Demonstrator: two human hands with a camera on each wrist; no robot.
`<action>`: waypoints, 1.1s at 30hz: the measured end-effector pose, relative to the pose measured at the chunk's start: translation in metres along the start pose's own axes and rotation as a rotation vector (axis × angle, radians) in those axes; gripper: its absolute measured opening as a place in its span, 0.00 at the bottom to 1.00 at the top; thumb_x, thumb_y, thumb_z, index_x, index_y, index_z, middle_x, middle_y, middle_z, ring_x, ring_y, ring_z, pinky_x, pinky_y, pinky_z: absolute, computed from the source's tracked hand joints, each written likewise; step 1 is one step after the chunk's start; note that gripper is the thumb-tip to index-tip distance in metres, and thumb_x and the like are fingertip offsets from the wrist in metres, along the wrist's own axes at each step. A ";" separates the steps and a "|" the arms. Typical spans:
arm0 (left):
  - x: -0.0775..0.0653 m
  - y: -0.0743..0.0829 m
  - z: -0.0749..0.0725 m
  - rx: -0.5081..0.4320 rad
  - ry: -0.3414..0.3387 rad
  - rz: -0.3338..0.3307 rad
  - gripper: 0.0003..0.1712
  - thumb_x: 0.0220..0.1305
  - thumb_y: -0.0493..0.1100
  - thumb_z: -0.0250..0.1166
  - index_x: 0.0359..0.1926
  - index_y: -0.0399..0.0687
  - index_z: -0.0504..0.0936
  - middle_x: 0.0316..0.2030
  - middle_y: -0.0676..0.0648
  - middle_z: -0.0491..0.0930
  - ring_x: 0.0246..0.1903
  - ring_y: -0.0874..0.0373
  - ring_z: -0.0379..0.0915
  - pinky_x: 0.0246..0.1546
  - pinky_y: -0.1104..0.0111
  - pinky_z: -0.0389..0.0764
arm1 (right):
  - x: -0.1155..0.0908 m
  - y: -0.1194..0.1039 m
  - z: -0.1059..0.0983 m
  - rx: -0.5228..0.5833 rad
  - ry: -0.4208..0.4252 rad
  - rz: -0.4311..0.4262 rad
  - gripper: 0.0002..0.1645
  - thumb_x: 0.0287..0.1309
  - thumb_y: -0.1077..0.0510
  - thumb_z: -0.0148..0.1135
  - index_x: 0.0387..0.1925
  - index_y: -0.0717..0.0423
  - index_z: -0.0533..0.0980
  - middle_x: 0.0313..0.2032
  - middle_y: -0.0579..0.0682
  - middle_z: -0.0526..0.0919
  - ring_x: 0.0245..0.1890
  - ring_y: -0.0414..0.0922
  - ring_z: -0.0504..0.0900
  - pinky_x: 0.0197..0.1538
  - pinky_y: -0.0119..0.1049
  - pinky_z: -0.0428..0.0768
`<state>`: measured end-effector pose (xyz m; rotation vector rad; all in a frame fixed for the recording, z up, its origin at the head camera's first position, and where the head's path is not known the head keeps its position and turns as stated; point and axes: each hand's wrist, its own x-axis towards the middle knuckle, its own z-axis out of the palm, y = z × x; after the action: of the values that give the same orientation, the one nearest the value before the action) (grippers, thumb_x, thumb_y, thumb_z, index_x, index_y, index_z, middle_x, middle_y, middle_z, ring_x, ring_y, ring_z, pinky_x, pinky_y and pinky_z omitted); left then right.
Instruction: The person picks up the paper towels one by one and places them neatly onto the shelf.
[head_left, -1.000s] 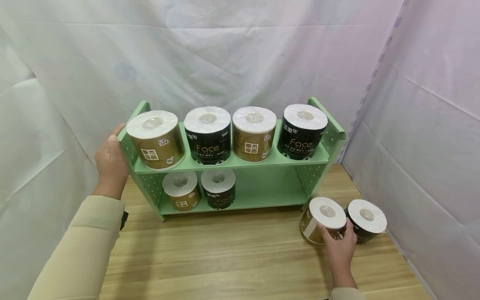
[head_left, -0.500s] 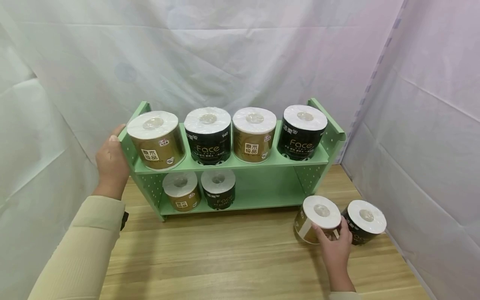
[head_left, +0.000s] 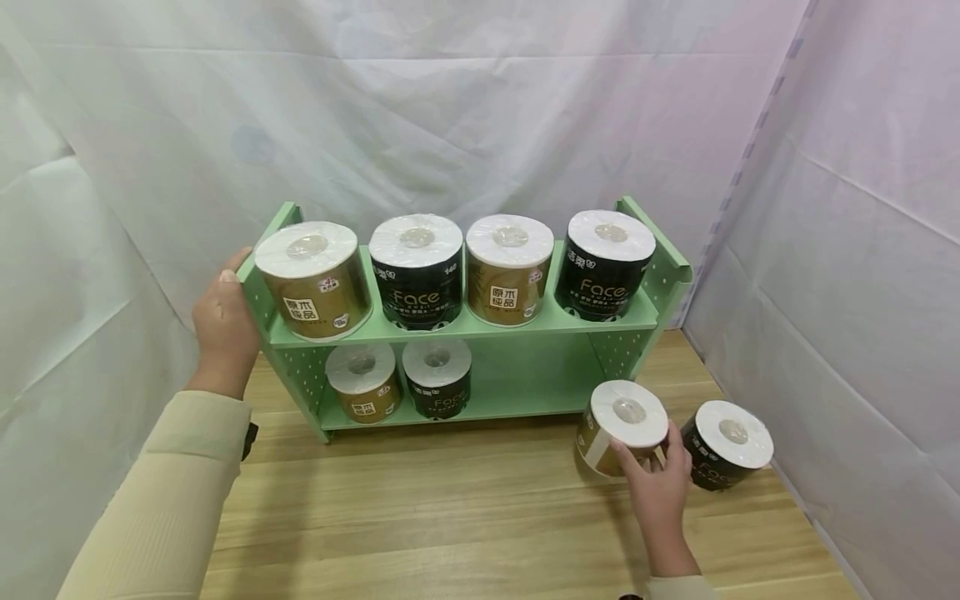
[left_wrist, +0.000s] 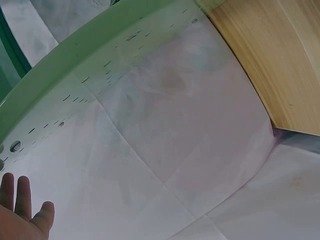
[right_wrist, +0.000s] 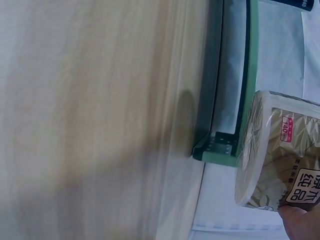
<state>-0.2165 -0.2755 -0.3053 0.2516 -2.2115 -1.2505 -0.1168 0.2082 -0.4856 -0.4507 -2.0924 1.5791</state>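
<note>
In the head view my right hand (head_left: 658, 492) grips a gold-wrapped toilet paper roll (head_left: 628, 425) at the lower right, thumb on its front and fingers round its right side. The right wrist view shows this roll (right_wrist: 282, 155) close up, overlapping the green rack's end, with a thumb on its wrapper. My left hand (head_left: 223, 333) holds the upper left edge of the two-tier green rack (head_left: 465, 333). In the left wrist view, several fingers of the left hand (left_wrist: 25, 215) stretch out beside the perforated side panel (left_wrist: 100, 80).
On the top shelf stand gold rolls (head_left: 318, 292) and black rolls (head_left: 416, 283), alternating. A gold roll (head_left: 363, 392) and a black roll (head_left: 437, 387) stand at the left below. Another black roll (head_left: 726, 454) stands on the wooden table (head_left: 420, 517), near the right curtain (head_left: 847, 333).
My right hand has carried the gold roll leftward and slightly back, away from the black roll beside it and closer to the rack. My left hand has stayed at the rack's edge.
</note>
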 end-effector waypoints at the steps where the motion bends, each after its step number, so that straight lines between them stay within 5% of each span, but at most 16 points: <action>1: 0.000 0.000 0.000 0.000 0.001 0.000 0.29 0.76 0.51 0.30 0.68 0.63 0.70 0.64 0.48 0.71 0.57 0.51 0.69 0.63 0.57 0.69 | 0.000 -0.001 0.001 0.004 -0.001 -0.003 0.54 0.47 0.62 0.75 0.72 0.57 0.56 0.65 0.65 0.55 0.66 0.58 0.59 0.66 0.55 0.64; 21: 0.000 0.000 0.000 0.001 -0.006 0.001 0.29 0.76 0.51 0.30 0.68 0.63 0.69 0.64 0.48 0.71 0.57 0.52 0.69 0.63 0.58 0.69 | 0.004 -0.012 0.021 0.057 -0.035 -0.063 0.54 0.46 0.63 0.76 0.72 0.56 0.57 0.63 0.60 0.59 0.64 0.55 0.62 0.66 0.37 0.67; 28: 0.000 0.000 0.000 -0.002 -0.006 0.004 0.29 0.76 0.51 0.30 0.68 0.63 0.69 0.64 0.47 0.71 0.57 0.49 0.69 0.63 0.56 0.69 | 0.008 -0.015 0.028 0.089 -0.056 -0.065 0.53 0.47 0.63 0.75 0.72 0.58 0.57 0.64 0.62 0.58 0.65 0.57 0.62 0.66 0.54 0.64; 33: -0.001 0.001 0.000 -0.007 -0.001 0.004 0.29 0.76 0.51 0.30 0.68 0.62 0.69 0.64 0.47 0.71 0.58 0.49 0.69 0.64 0.56 0.68 | 0.011 -0.017 0.034 0.102 -0.067 -0.071 0.53 0.46 0.62 0.76 0.72 0.58 0.57 0.65 0.63 0.56 0.65 0.58 0.61 0.66 0.56 0.63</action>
<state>-0.2157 -0.2750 -0.3049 0.2434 -2.2068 -1.2567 -0.1440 0.1821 -0.4748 -0.2888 -2.0412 1.6717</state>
